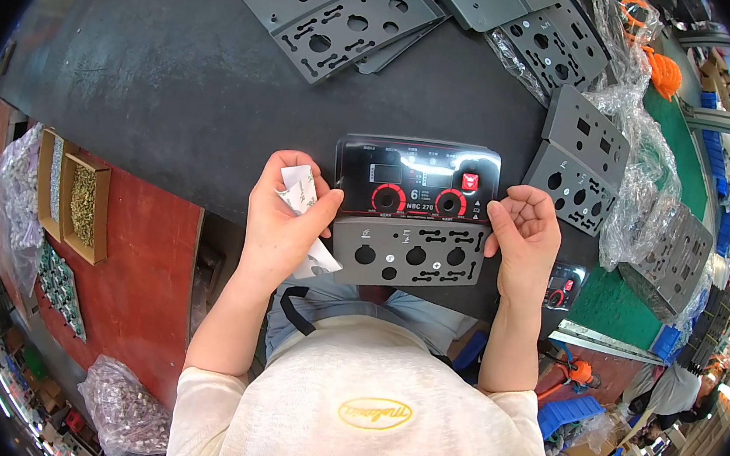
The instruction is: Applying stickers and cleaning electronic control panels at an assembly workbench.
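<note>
A glossy black label (pixel 417 173), its red dial rings (pixel 389 187) toward the person (pixel 300 446), runs left to right across a grey plate (pixel 402 268) at the tabletop's (pixel 148 110) edge. The left hand (pixel 281 229) grips one end plus white paper (pixel 300 188); the right hand (pixel 526 243), the other.

Black overlay (pixel 433 157) on a grey panel (pixel 351 266)
Left hand (pixel 282 220) holds white paper (pixel 300 185); right hand (pixel 526 243) at overlay's right edge; grey plates (pixel 344 34) far on the counter (pixel 149 93).

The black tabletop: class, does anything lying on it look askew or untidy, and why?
Yes: at the far side, grey panels overlap at uneven angles instead of stacking squarely, and crumpled clear plastic trails beside those at right.
</note>
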